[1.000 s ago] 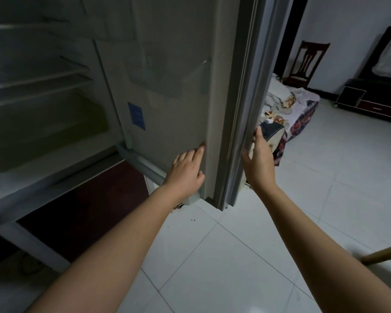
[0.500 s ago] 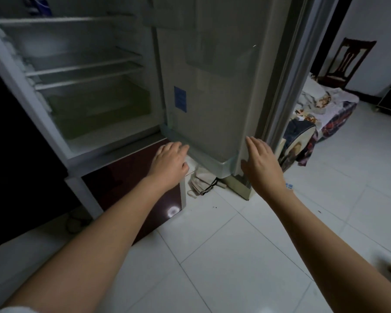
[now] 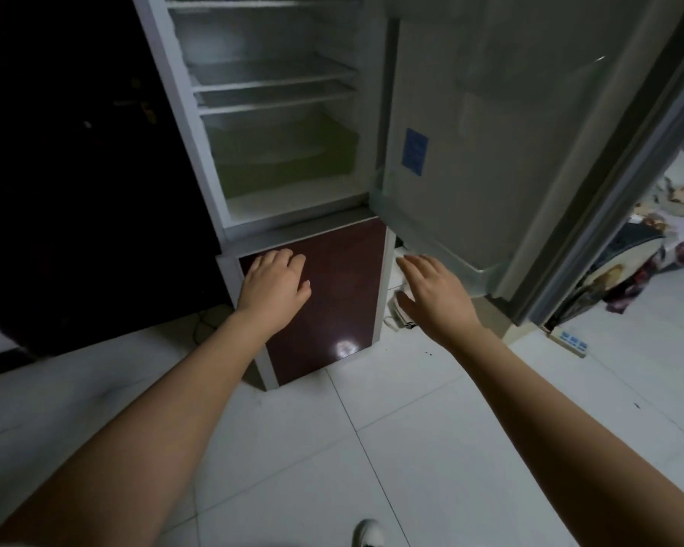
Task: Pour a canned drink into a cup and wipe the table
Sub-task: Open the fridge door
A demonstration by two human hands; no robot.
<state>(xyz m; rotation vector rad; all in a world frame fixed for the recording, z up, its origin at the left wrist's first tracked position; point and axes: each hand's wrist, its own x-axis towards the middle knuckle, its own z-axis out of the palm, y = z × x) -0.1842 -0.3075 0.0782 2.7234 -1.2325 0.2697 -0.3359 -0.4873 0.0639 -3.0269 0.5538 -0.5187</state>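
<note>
Both hands were spread and held nothing: the left hand (image 3: 275,284) before the lower fridge door (image 3: 332,294), the right hand (image 3: 435,294) below the open upper door (image 3: 470,152). No can or cup could be made out.

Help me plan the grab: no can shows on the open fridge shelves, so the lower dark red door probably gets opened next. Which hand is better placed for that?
Left, probably. The left hand lies open in front of the lower door, near its top edge. The right hand hangs past the door's right edge, under the open upper door.
</note>
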